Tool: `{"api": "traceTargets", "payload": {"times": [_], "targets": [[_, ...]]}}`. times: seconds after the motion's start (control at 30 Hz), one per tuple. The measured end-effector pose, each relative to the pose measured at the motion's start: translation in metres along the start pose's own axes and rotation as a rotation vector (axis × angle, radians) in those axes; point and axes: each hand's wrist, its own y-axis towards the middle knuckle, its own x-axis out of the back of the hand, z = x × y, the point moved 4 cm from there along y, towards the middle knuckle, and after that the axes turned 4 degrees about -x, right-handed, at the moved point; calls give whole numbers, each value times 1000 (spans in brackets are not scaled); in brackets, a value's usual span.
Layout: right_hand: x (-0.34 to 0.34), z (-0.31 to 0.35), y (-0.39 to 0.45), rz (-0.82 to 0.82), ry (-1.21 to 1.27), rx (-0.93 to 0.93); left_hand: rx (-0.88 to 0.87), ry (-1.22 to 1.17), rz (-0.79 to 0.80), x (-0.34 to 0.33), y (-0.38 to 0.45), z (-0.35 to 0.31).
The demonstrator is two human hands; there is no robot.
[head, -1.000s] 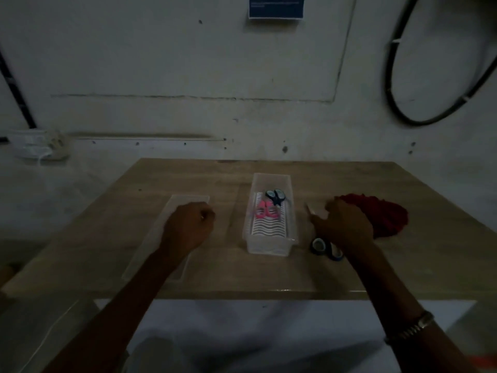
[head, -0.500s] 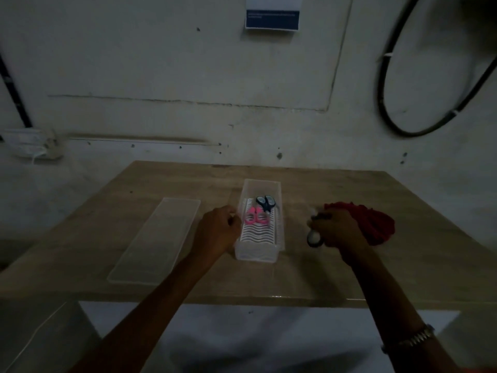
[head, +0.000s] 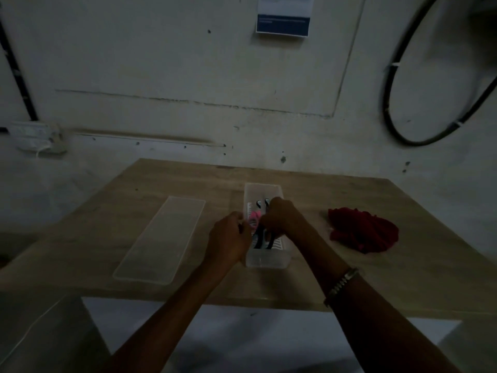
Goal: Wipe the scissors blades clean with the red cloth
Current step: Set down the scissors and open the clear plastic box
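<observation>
Hands meet at a clear plastic box (head: 266, 261) that stands near the middle of the wooden table (head: 403, 278). The right hand (head: 279, 219) reaches down into the box from its right side, fingers curled around the dark handles of a pair of scissors (head: 262, 239) that lies inside; the blades are hidden in the dim light. The left hand (head: 228, 238) rests against the left wall of the box with its fingers bent at the rim, though whether they grip the wall or something inside cannot be told. A pink pair of scissors (head: 254, 220) shows in the box between the two hands, and another dark pair (head: 262, 203) lies toward the far end of the box. The red cloth (head: 363, 231) sits bunched on the table well to the right of the box, touched by neither hand. The flat clear lid (head: 161, 240) lies to the left of the box. A bracelet (head: 340, 284) circles the right wrist.
</observation>
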Motion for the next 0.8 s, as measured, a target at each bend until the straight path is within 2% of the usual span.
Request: {"api": "traceTargets", "payload": {"times": [0.1, 0.2, 0.27, 0.37, 0.47, 0.6, 0.7, 0.8], "targets": [[-3, 7, -9, -125, -221, 116, -4, 12, 34, 1, -1, 0], [6, 17, -28, -241, -327, 114, -11, 102, 6, 16, -1, 5], [10, 32, -44, -306, -339, 136, 17, 179, -71, 40, 0, 13], [-10, 68, -61, -379, -221, 289, 62, 213, -200, 84, 6, 43], [-62, 102, -61, -214, -95, 382, 131, 333, -212, 122, 13, 87], [-122, 116, -52, 49, -175, 305, 371, 483, -2, 136, 13, 144], [-139, 113, -49, 100, -217, 224, 384, 381, 22, 130, 12, 165], [-136, 113, -50, 54, -57, 223, 406, 220, 13, 127, 18, 156]]}}
